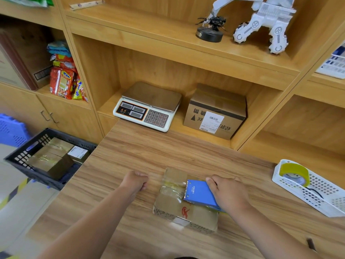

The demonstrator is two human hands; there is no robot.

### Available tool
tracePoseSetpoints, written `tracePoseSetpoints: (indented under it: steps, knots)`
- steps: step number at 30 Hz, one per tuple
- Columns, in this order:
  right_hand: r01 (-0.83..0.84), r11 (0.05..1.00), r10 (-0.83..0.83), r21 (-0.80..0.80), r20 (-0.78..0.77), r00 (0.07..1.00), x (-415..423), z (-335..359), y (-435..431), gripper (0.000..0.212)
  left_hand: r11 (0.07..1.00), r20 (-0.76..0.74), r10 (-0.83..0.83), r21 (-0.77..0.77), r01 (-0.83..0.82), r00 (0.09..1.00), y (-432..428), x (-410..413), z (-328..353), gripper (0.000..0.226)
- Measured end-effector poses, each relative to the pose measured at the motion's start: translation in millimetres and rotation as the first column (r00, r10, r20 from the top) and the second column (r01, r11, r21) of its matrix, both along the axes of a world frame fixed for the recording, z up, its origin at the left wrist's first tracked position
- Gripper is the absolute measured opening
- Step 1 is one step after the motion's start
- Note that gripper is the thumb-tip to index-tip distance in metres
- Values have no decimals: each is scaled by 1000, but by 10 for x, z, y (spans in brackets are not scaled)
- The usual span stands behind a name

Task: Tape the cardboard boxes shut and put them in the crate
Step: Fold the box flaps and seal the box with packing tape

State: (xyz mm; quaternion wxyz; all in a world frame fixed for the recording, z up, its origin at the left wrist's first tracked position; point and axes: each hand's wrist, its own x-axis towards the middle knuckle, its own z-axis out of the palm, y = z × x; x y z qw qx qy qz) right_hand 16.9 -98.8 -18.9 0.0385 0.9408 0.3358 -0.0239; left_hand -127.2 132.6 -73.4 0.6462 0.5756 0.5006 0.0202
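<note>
A flat cardboard box with clear tape across its top lies on the wooden table in front of me. My right hand grips a blue tape dispenser that rests on the box's right side. My left hand is a closed fist on the table just left of the box, holding nothing visible. A black crate stands lower left beside the table, with taped cardboard boxes inside. Another cardboard box with a white label sits on the shelf behind.
A white basket at the table's right edge holds a yellow tape roll. A weighing scale stands on the shelf. Snack packets fill the left shelf; a robot model stands above. A blue crate is far left.
</note>
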Motion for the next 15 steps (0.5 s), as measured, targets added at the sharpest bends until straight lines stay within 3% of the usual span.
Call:
tracePoseSetpoints:
  steps: [9,15]
  knots:
    - [21,999,-20,-43,27,999,-28,-49,86,44,1000,-49,-2,5,3,999,12,7,-181,38]
    - [12,999,-10,-46,44,999,-33,-69,118,44,998,-68,40,-41,-43,997,0,15,-284,26]
